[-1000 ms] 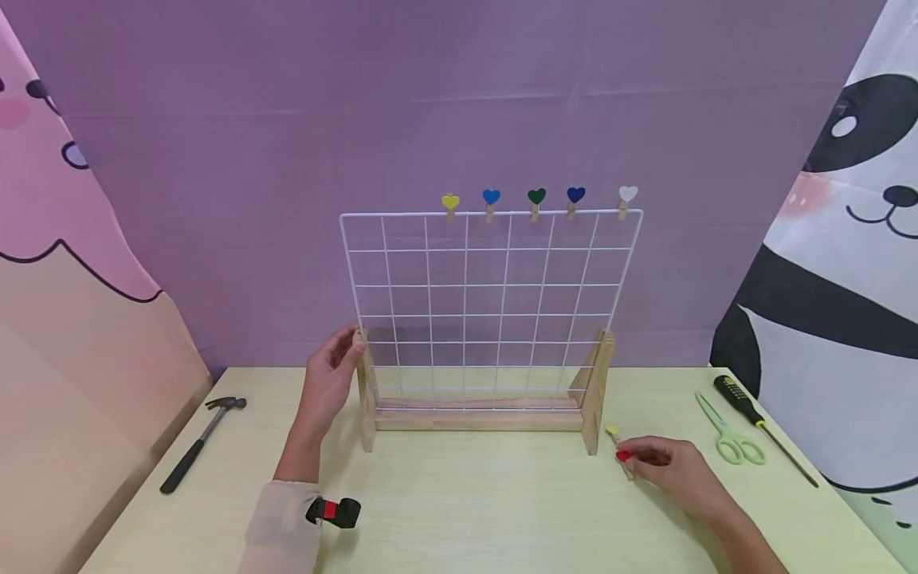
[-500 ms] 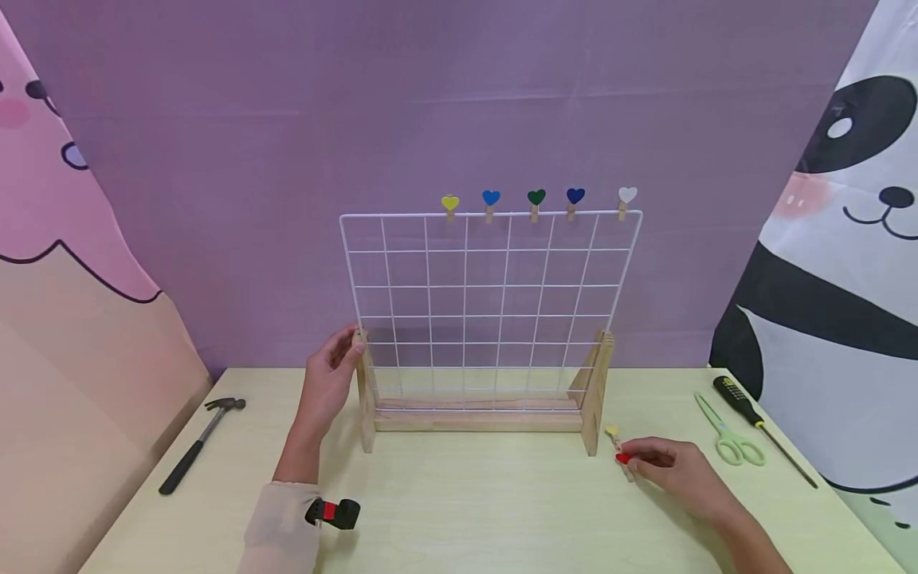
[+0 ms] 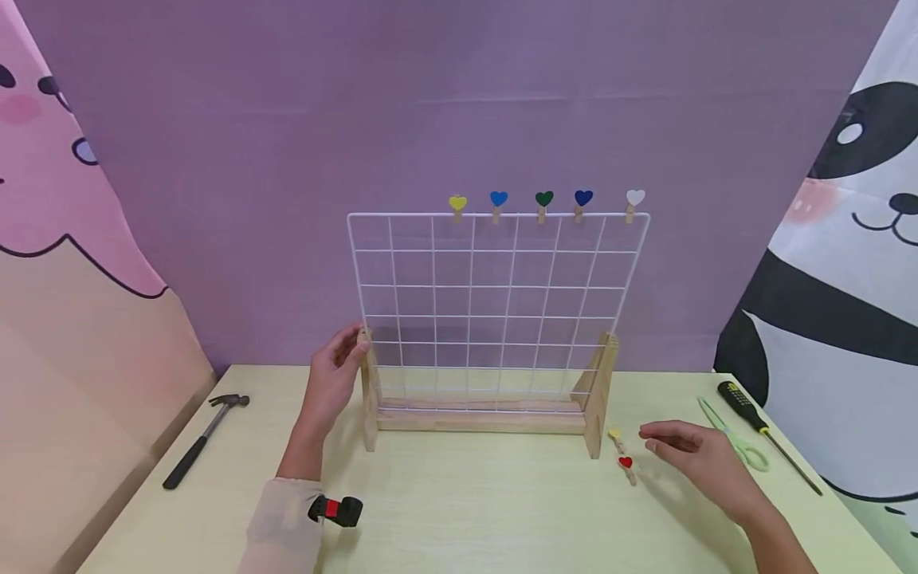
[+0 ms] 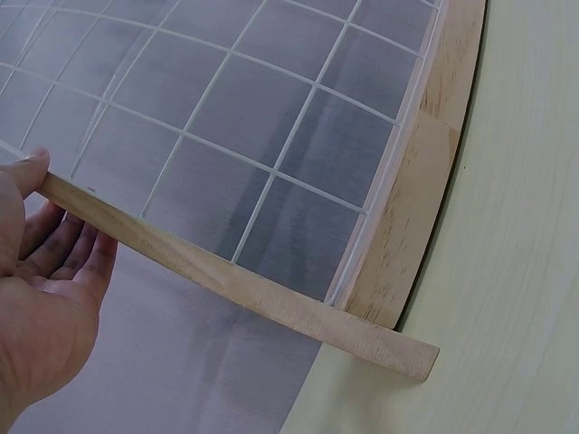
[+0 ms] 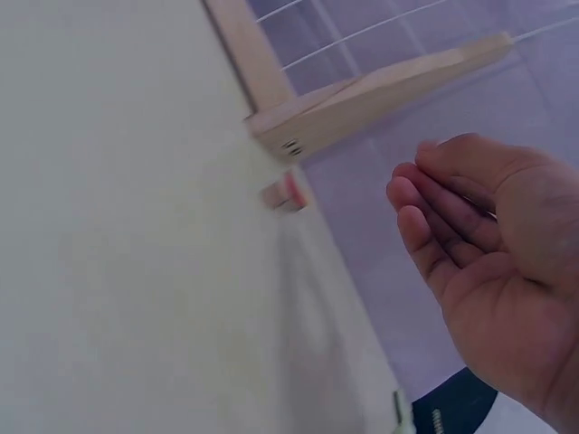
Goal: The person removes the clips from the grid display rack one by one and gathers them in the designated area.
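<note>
My left hand [image 3: 333, 383] holds the left upright of a wooden stand [image 3: 480, 426], thumb in front and fingers behind it; the left wrist view shows this grip on the wooden post [image 4: 271, 298]. A white wire grid [image 3: 413, 285] rises from the stand. Along its top bar sit several heart clothespins, including a yellow one [image 3: 457, 204] and a white one [image 3: 635, 198]. My right hand [image 3: 706, 466] hovers over the table with nothing between thumb and fingers. Just left of it lie a red heart clothespin [image 3: 626, 463] and a pale yellow heart clothespin [image 3: 615, 435].
On the left of the table [image 3: 459, 510] lies a hammer [image 3: 203, 440]. Light green scissors [image 3: 753, 457], partly behind my right hand, and a black and yellow screwdriver [image 3: 742, 405] lie on the right. A purple cloth [image 3: 287, 159] hangs behind.
My right hand has let go of the red heart clothespin and moved up and to the right, away from it. My left hand keeps its hold on the stand.
</note>
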The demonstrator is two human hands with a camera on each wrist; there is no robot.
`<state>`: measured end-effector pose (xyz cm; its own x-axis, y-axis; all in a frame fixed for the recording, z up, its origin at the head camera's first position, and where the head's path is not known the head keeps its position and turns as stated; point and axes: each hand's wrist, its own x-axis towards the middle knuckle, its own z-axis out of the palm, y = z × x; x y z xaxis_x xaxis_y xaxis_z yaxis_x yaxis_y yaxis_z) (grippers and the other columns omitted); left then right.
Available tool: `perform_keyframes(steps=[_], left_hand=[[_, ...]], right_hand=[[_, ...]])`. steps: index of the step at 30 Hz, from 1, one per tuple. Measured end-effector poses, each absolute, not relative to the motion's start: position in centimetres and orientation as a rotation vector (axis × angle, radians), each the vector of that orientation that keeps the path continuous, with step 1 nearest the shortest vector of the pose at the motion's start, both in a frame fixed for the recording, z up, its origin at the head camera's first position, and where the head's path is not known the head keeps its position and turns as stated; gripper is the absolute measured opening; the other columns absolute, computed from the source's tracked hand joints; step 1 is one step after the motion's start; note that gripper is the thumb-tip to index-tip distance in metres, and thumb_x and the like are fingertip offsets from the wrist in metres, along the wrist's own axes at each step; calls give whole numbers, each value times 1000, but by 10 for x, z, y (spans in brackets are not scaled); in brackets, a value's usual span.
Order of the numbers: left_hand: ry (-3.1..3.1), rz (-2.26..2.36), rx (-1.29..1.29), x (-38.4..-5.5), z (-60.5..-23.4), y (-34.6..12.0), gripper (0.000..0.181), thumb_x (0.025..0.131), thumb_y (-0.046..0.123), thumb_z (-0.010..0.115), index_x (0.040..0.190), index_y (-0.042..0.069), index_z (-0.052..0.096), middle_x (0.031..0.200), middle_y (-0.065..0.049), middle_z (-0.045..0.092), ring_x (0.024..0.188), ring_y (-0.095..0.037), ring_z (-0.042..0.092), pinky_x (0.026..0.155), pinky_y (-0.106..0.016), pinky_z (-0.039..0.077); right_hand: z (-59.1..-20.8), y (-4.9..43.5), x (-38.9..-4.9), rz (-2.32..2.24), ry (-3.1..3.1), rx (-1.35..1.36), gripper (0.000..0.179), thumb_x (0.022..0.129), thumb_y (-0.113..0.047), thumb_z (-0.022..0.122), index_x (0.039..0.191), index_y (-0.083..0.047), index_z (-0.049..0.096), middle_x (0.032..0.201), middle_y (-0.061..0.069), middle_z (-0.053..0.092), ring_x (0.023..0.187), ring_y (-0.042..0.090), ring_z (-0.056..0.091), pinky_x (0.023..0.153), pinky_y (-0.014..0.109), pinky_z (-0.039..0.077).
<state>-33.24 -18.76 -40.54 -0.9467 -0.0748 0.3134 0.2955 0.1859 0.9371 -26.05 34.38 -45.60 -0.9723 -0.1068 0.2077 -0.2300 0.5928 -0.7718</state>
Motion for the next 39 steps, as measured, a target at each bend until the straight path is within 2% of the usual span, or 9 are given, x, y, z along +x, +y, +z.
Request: perform_keyframes(steps=[4,8,10,12,19,22,28,32,39], left_hand=[[-2185,-1823,-215,-333,-406,-187,47,106,30,59,150,14,52,147,-10,59,136,-22,55,105,-13,48],[-2199,-1816,-192,-332,-406,-187,48,106,33,59,150,16,52,148,-8,58,138,-21,54,116,-33,46],[-2199,-1816,-188,-332,-406,-187,49,106,34,59,151,16,52,149,-9,58,139,-22,54,118,-39,44],[-2199,-1811,-184,-332,-406,-187,50,106,34,59,151,15,51,150,-10,57,140,-23,53,118,-38,44],[-2180,-1823,-182,-331,-406,-186,48,106,29,59,150,13,52,149,-12,58,139,-24,54,102,-9,46],[-2175,-1836,-191,-331,-404,-185,46,106,27,59,150,12,52,148,-13,58,137,-23,54,97,-4,45],[-2175,-1840,-191,-332,-403,-185,45,106,25,59,149,12,53,148,-12,59,136,-22,55,95,-2,45],[-2176,-1840,-202,-332,-403,-186,45,106,25,59,149,12,52,148,-13,59,137,-22,55,95,-2,45],[-2189,-1819,-203,-331,-404,-185,47,107,27,58,151,13,51,150,-12,57,139,-24,54,99,-5,45]], right_hand=[[-430,340,-258,1343,-2618,335,31,100,-21,70,125,-3,71,108,-20,76,97,-4,72,81,13,57],[-399,333,-259,1300,-2575,401,28,101,-18,68,125,-4,71,110,-22,75,98,-6,70,82,12,56],[-383,329,-259,1263,-2561,418,28,101,-18,68,126,-5,71,109,-23,75,98,-7,70,81,11,56],[-368,324,-259,1235,-2547,419,27,101,-17,68,126,-6,71,109,-23,75,97,-7,69,80,12,56],[-322,313,-263,1238,-2464,471,26,100,-14,69,125,-7,71,112,-22,74,102,-7,70,85,8,55],[-307,307,-266,1239,-2455,499,27,100,-13,69,126,-6,71,113,-22,74,103,-7,69,86,7,54],[-280,292,-272,1227,-2431,494,26,99,-12,69,125,-8,72,112,-19,75,102,-8,69,85,7,54],[-267,281,-274,1239,-2405,523,26,100,-17,69,125,-10,72,114,-16,75,105,-4,70,87,7,54],[-242,264,-277,1312,-2323,631,28,100,-13,69,125,-2,71,114,-14,76,106,1,71,90,10,55]])
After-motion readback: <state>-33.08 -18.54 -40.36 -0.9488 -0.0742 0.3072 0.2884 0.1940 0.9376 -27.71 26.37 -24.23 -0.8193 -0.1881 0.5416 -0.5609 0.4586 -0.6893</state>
